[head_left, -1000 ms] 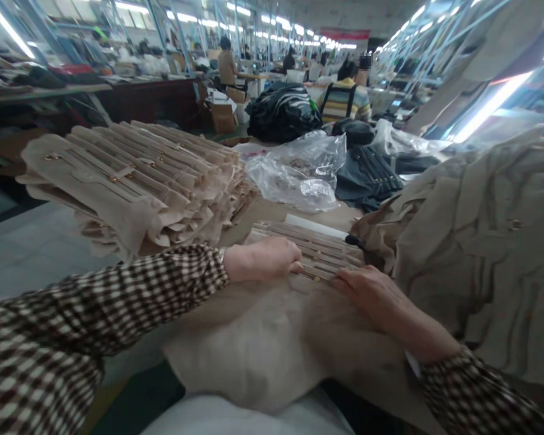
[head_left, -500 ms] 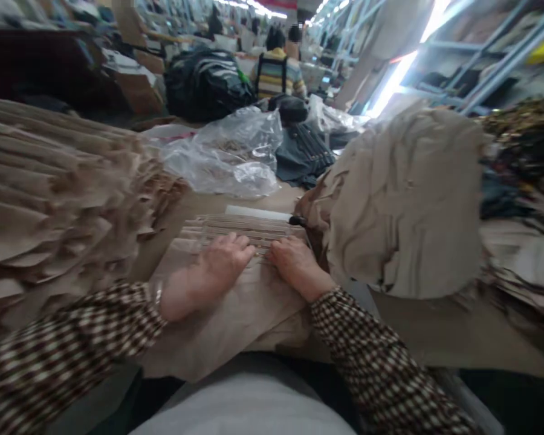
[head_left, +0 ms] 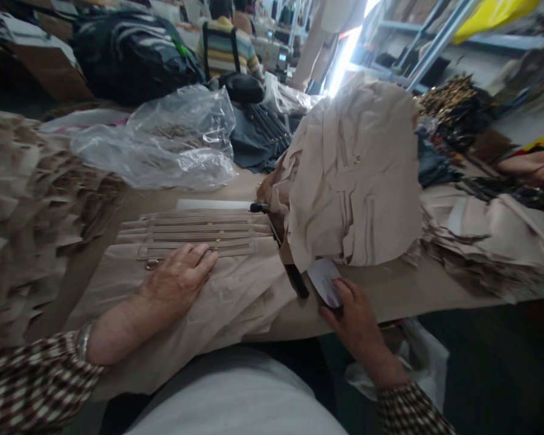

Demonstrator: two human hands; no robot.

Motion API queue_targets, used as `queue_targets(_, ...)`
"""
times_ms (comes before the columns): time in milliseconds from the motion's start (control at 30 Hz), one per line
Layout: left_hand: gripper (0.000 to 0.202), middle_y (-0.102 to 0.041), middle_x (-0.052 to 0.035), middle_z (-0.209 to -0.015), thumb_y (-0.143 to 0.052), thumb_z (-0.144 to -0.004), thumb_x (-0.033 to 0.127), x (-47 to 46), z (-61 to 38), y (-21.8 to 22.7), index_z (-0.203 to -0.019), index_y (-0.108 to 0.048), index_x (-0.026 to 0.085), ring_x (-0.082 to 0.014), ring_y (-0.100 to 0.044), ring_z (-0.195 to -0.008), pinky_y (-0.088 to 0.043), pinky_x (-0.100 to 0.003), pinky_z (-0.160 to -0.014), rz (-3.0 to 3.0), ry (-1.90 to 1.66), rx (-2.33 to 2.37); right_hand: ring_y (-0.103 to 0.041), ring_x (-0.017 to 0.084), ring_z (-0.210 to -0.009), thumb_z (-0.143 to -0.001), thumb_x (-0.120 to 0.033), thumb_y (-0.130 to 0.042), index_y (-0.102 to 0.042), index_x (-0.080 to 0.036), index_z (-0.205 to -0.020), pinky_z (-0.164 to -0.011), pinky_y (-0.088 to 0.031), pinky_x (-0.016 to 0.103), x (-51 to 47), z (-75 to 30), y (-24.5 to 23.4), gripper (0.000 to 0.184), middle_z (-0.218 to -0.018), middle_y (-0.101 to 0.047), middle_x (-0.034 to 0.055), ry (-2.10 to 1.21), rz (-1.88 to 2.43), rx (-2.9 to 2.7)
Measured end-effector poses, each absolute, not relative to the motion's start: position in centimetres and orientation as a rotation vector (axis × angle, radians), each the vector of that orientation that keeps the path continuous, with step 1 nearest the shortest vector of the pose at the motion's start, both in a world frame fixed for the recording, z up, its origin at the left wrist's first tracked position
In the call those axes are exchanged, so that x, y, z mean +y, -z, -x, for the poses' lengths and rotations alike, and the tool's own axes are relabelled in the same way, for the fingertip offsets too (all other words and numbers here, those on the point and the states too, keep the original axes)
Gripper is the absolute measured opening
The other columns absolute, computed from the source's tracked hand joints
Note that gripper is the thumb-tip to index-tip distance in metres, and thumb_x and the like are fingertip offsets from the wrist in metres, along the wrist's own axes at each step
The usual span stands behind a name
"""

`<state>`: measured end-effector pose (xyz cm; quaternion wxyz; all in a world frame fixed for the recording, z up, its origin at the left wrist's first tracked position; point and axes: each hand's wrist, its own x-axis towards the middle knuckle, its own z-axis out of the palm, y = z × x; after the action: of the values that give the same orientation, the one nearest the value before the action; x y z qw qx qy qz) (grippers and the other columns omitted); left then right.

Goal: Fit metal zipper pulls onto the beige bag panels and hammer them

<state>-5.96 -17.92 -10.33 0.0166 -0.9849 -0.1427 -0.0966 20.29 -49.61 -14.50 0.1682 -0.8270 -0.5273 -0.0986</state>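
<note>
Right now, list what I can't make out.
Head view: one end of the pale piece, hidden by the right hand.
Head view: part of the beige fabric, hidden by the left hand.
Head view: the far-left beige pile, cut off by the left edge.
Head view: what shows through the clear plastic, blurred by creases and glare.

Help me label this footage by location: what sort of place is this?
Probably a sewing or bag workshop: zippered beige pieces lie under the left hand, a beige fabric heap stands beside them, and dark fabric pieces lie behind.
</note>
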Motion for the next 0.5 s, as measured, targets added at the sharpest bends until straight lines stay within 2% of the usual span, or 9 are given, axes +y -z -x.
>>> queue_targets(100,0.038,-0.057,-0.0168,-0.132,-0.038,-0.098,0.017,-18.1,5.9,10.1,-0.128,-0.06,0.012,-0.0319,-0.052,-0.12,-0.047,-0.049,-0.103,3.037,0.27,-0.452,-0.055,0.032,-0.114,-0.091,-0.031,-0.058,-0.05,-0.017,-0.129,-0.095,-0.05,0.052,-50.5,-21.1,15.9,0.041,-0.12,-0.061,0.0169,0.3,2.293,-1.511)
queue_targets(233,0.036,-0.057,-0.017,-0.131,-0.038,-0.098,0.018,-17.9,5.9,10.3,-0.126,-0.061,0.012,-0.0313,-0.054,-0.117,-0.048,-0.049,-0.101,2.992,0.282,-0.416,-0.06,0.025,-0.097,-0.095,-0.017,-0.047,-0.061,-0.017,-0.106,-0.085,-0.052,0.039,-50.3,-21.3,14.8,0.017,-0.103,-0.067,0.012,0.384,2.22,-1.654)
queue_targets(300,0.035,-0.057,-0.0165,-0.131,-0.04,-0.098,0.018,-17.8,6.0,10.5,-0.126,-0.06,0.013,-0.0311,-0.054,-0.117,-0.047,-0.049,-0.102,2.98,0.295,-0.388,-0.06,0.023,-0.085,-0.096,-0.015,-0.047,-0.062,-0.017,-0.096,-0.079,-0.049,0.036,-50.6,-21.0,13.3,0.016,-0.092,-0.068,0.009,0.462,2.246,-1.725)
queue_targets(367,0.035,-0.056,-0.016,-0.131,-0.04,-0.098,0.019,-17.6,6.2,10.7,-0.127,-0.059,0.013,-0.0311,-0.053,-0.119,-0.046,-0.049,-0.104,2.98,0.297,-0.359,-0.059,0.021,-0.078,-0.096,-0.016,-0.047,-0.063,-0.018,-0.095,-0.077,-0.047,0.035,-51.7,-20.8,11.4,0.016,-0.085,-0.066,0.007,0.544,2.317,-1.743)
queue_targets(500,0.039,-0.058,-0.0165,-0.13,-0.034,-0.098,0.019,-17.4,6.4,11.0,-0.127,-0.059,0.012,-0.0336,-0.054,-0.119,-0.048,-0.052,-0.1,2.977,0.324,-0.34,-0.056,0.019,-0.068,-0.098,-0.023,-0.044,-0.062,-0.018,-0.093,-0.067,-0.042,0.032,-56.6,-23.8,8.4,0.02,-0.078,-0.063,0.0055,0.778,2.699,-1.567)
